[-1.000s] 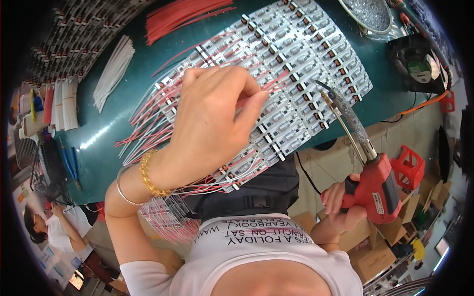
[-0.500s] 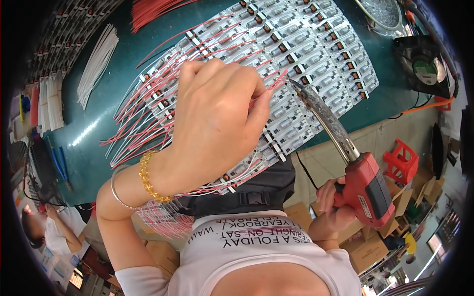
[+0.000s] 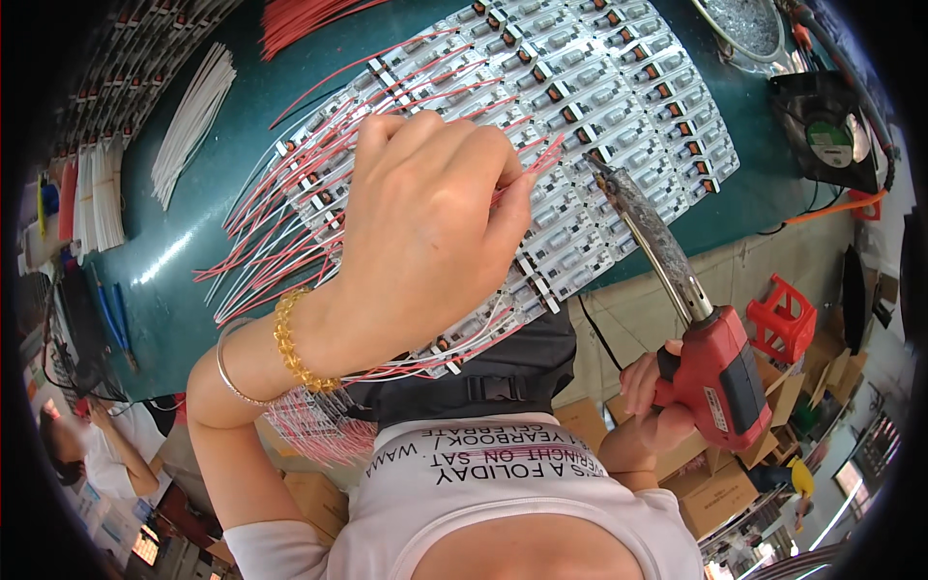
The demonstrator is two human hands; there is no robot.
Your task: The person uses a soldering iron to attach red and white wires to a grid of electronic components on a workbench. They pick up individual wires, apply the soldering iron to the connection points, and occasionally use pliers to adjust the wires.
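My left hand (image 3: 435, 217) is closed over the panel, pinching red wires (image 3: 546, 159) whose ends stick out past the thumb and forefinger. Beneath it lies a large panel of circuit boards (image 3: 619, 116), in rows with small silver and orange-black parts. Red and white wires fan out along its left side. With my right hand (image 3: 652, 401) I grip a red and black soldering gun (image 3: 717, 377). Its dark, worn tip points up and left, just right of the red wire ends and apart from them, over the boards.
A green tabletop (image 3: 174, 290) carries bundles of white wires (image 3: 193, 126) and red wires (image 3: 309, 21). At the right edge stand a small black fan (image 3: 829, 130) and a round dish (image 3: 744, 29). Blue-handled pliers (image 3: 116, 314) lie left. A red stool (image 3: 783, 319) and cardboard boxes (image 3: 715, 493) stand below.
The soldering gun's tip has drawn back slightly to the right, away from the red wire ends. My left hand stays nearly in place, still pinching the wires.
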